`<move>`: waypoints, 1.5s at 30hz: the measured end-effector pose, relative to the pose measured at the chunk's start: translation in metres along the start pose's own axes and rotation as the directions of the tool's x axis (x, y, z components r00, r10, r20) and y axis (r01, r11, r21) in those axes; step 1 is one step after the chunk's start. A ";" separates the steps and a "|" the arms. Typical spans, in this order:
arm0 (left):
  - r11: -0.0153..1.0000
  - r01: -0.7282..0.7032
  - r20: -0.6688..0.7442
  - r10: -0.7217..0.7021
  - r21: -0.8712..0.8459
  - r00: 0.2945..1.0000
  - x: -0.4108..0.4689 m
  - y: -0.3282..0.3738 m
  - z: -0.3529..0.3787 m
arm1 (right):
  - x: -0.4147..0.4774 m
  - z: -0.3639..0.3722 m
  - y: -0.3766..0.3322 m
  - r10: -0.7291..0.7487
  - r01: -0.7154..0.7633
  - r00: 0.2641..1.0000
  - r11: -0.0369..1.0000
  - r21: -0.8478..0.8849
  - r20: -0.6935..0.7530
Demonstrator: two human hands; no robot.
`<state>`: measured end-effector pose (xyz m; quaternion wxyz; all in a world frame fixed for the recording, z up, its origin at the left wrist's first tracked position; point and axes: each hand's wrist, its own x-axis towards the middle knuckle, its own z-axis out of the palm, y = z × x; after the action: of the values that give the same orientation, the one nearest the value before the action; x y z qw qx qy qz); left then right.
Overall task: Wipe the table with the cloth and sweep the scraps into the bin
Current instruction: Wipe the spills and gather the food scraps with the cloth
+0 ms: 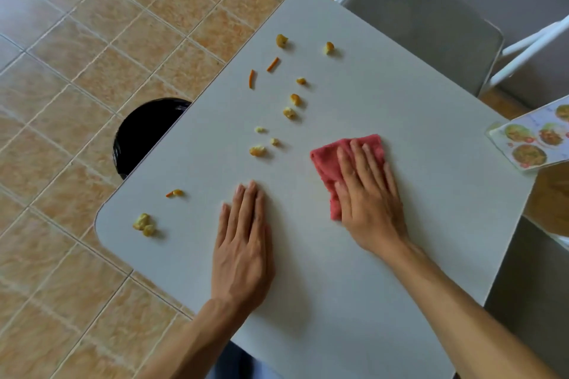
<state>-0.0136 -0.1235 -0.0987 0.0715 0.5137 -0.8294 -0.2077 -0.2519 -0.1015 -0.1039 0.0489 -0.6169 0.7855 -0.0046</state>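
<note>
A folded red cloth lies on the white table, right of centre. My right hand presses flat on top of it, fingers spread, covering most of it. My left hand rests flat on the bare tabletop to the left of the cloth, holding nothing. Several orange and yellow peel scraps are scattered over the table's left half, from the far edge down to a clump near the front left corner. A black bin stands on the floor by the table's left edge, partly hidden under it.
A grey chair with white legs stands at the table's far side. A laminated picture card overhangs the right edge. Tan tiled floor surrounds the table on the left.
</note>
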 end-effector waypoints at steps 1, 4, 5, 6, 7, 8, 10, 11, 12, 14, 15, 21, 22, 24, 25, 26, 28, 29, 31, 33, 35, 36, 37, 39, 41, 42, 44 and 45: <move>1.000 0.000 0.001 0.000 0.010 1.000 -0.001 0.000 0.000 | 0.002 0.001 -0.005 0.192 -0.191 0.981 0.981 0.031 -0.033; 1.000 0.000 0.010 -0.001 0.029 1.000 -0.004 -0.002 0.000 | 0.010 0.006 -0.066 0.449 -0.434 0.884 0.892 0.129 -0.129; 0.999 -0.004 0.010 0.003 0.037 1.000 -0.004 -0.002 -0.001 | 0.010 0.008 -0.082 0.339 -0.323 0.933 0.937 0.130 -0.125; 0.999 -0.006 0.007 0.006 0.043 1.000 -0.004 -0.002 -0.003 | 0.008 0.007 -0.089 0.165 -0.155 0.983 0.982 0.109 -0.085; 0.999 -0.002 0.000 0.003 0.042 1.000 -0.005 -0.001 -0.005 | 0.006 0.007 -0.086 0.000 0.005 0.998 0.996 0.084 -0.055; 0.999 0.009 -0.016 -0.008 0.036 1.000 -0.007 0.000 -0.007 | 0.007 0.003 -0.075 -0.106 0.108 0.994 0.992 0.069 -0.029; 0.999 0.035 -0.054 -0.033 0.024 0.998 -0.014 0.004 -0.011 | 0.011 0.000 -0.056 -0.070 0.072 0.997 0.995 0.076 -0.024; 0.999 0.047 -0.062 -0.045 0.026 0.997 -0.019 0.005 -0.013 | 0.009 0.000 -0.055 0.057 -0.053 0.998 0.994 0.100 -0.032; 0.998 0.058 -0.064 -0.056 0.030 0.996 -0.024 0.005 -0.013 | 0.005 0.000 -0.064 0.203 -0.196 0.978 0.971 0.135 -0.044; 0.996 0.086 -0.075 -0.083 0.036 0.994 -0.035 0.002 -0.013 | -0.008 0.002 -0.096 0.286 -0.269 0.955 0.948 0.170 -0.082; 0.994 0.100 -0.079 -0.097 0.042 0.992 -0.040 -0.001 -0.011 | -0.017 0.005 -0.108 0.180 -0.163 0.980 0.971 0.172 -0.087; 0.983 0.183 -0.119 -0.182 -0.001 0.976 -0.061 -0.016 -0.008 | -0.018 0.003 -0.055 -0.099 0.106 0.994 0.983 0.149 -0.049; 0.984 0.177 -0.120 -0.177 -0.010 0.977 -0.064 -0.017 -0.008 | -0.016 0.005 -0.056 0.089 -0.076 0.994 0.980 0.181 -0.067; 0.986 0.164 -0.120 -0.165 -0.019 0.979 -0.068 -0.023 -0.010 | -0.023 0.011 -0.088 0.293 -0.270 0.950 0.946 0.182 -0.112; 0.987 0.158 -0.116 -0.159 -0.016 0.980 -0.069 -0.027 -0.012 | -0.030 0.012 -0.109 0.249 -0.228 0.962 0.959 0.171 -0.114; 0.989 0.146 -0.104 -0.146 -0.007 0.984 -0.069 -0.031 -0.012 | -0.039 0.012 -0.127 0.117 -0.099 0.988 0.982 0.164 -0.103; 0.994 0.106 -0.073 -0.104 0.023 0.992 -0.070 -0.041 -0.012 | -0.053 0.011 -0.138 -0.236 0.241 0.970 0.962 0.128 -0.060; 0.996 0.083 -0.064 -0.080 0.037 0.995 -0.070 -0.045 -0.012 | -0.049 0.006 -0.133 -0.346 0.348 0.937 0.931 0.113 -0.039; 0.997 0.047 -0.055 -0.044 0.056 0.998 -0.068 -0.050 -0.011 | -0.032 -0.001 -0.118 -0.325 0.326 0.945 0.939 0.107 -0.023; 0.997 0.043 -0.058 -0.039 0.061 0.998 -0.068 -0.051 -0.010 | -0.018 -0.003 -0.124 -0.089 0.098 0.994 0.978 0.182 -0.057; 0.997 0.046 -0.057 -0.042 0.062 0.998 -0.070 -0.050 -0.009 | -0.020 0.004 -0.155 0.049 -0.021 0.991 0.977 0.211 -0.126; 0.997 0.038 -0.045 -0.035 0.060 0.998 -0.072 -0.050 -0.009 | -0.025 0.011 -0.169 0.045 -0.016 0.987 0.982 0.187 -0.153; 0.998 0.025 -0.036 -0.023 0.055 0.999 -0.073 -0.051 -0.009 | -0.030 0.016 -0.177 0.011 0.020 0.984 0.985 0.170 -0.178; 0.999 0.005 -0.033 -0.004 0.046 0.999 -0.071 -0.053 -0.010 | -0.034 0.022 -0.173 -0.105 0.138 0.975 0.977 0.162 -0.195; 1.000 0.016 -0.026 -0.015 0.027 1.000 -0.070 -0.052 -0.011 | -0.032 0.017 -0.157 -0.245 0.274 0.952 0.950 0.152 -0.185; 1.000 0.023 -0.016 -0.023 0.011 1.000 -0.069 -0.051 -0.012 | -0.031 0.014 -0.149 -0.304 0.330 0.935 0.934 0.136 -0.181; 1.000 0.019 0.009 -0.019 -0.016 1.000 -0.069 -0.048 -0.017 | -0.029 0.014 -0.130 -0.329 0.358 0.921 0.926 0.123 -0.208; 1.000 0.000 0.020 0.000 -0.029 1.000 -0.069 -0.046 -0.019 | -0.029 0.017 -0.119 -0.243 0.280 0.939 0.951 0.129 -0.243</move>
<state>0.0622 -0.0852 -0.0937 0.0706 0.5106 -0.8269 -0.2249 -0.1283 -0.1013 -0.1106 0.0088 -0.7055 0.6938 -0.1445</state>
